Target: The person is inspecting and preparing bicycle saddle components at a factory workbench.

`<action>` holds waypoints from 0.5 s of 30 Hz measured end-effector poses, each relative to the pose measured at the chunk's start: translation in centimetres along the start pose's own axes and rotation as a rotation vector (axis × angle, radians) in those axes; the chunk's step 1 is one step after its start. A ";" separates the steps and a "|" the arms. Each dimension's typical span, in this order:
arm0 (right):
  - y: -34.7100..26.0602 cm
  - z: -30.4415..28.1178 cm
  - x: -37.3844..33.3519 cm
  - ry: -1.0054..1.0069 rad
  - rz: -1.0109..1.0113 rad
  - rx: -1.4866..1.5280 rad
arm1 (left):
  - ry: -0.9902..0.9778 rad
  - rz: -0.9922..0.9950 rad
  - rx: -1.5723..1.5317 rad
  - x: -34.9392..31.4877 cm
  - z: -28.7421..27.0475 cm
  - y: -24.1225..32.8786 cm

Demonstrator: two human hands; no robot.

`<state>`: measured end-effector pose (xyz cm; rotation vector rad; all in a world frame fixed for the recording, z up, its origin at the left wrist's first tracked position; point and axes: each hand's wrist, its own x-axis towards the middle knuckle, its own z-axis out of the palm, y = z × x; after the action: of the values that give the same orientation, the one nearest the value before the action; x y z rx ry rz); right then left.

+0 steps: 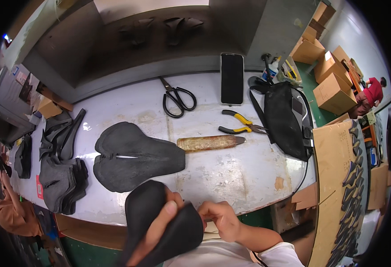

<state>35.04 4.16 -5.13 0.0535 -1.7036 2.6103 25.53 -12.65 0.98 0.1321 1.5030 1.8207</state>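
Note:
My left hand (pixel 159 223) is closed on a black saddle-shaped cover (pixel 143 202), holding it folded near my body, with the thumb on top. My right hand (pixel 223 221) is curled closed beside the cover's right edge; whatever its fingertips pinch is hidden. On the table just beyond lies a flat, dark grey saddle-shaped pad (pixel 135 167) with a narrow slit down its middle. A worn tool with a wrapped handle and a short dark tip (pixel 211 143) touches the pad's right end.
Scissors (pixel 176 100), a phone (pixel 232 79), yellow-black pliers (pixel 244 124) and a black bag (pixel 286 118) lie on the white table (pixel 231 178). Stacked dark pieces (pixel 62 182) sit left. Cardboard boxes (pixel 335 93) and a person in red (pixel 373 93) are at right; another person (pixel 17 216) works at left.

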 end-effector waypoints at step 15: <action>-1.1 1.0 1.1 0.125 -0.149 -0.594 | -0.144 0.087 -0.525 2.5 2.0 -5.2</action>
<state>33.97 3.68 -3.67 0.0042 -2.2393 1.8711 27.30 -9.47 -3.89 0.0703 0.8953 2.1631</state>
